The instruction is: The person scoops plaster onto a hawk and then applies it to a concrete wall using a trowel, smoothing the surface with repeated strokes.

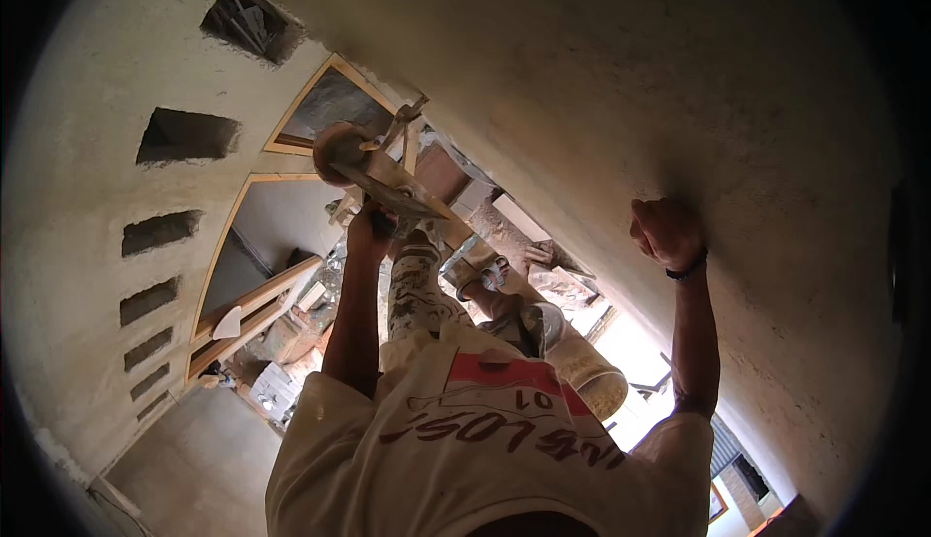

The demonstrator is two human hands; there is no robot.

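Far left: seven rectangular openings (162, 232) are counted in a row along the plastered left wall (78, 197). Two wood-framed openings (267, 246) are seen next, one above the other in the view. One round brown container (321, 157) is noted just beyond the left hand (369, 231), its rim partly overlapped by the tool. Of the two hands, the left is found with fingers curled at the underside of one flat tool (393, 191), which is held out in front of the body; the grip itself is partly hidden. One pair of spattered trousers (412, 290) is seen below it, then one pale shirt (388, 459) with one red panel (499, 372). Right of the trousers, one large cylindrical container (587, 372) is seen, lying lower down among scattered material. The right hand (669, 231) is closed into a fist, close beside the plastered right wall (795, 197); whether anything is gripped in it, or whether the wall is touched, cannot be told. One dark wristband (689, 267) is worn at that wrist.
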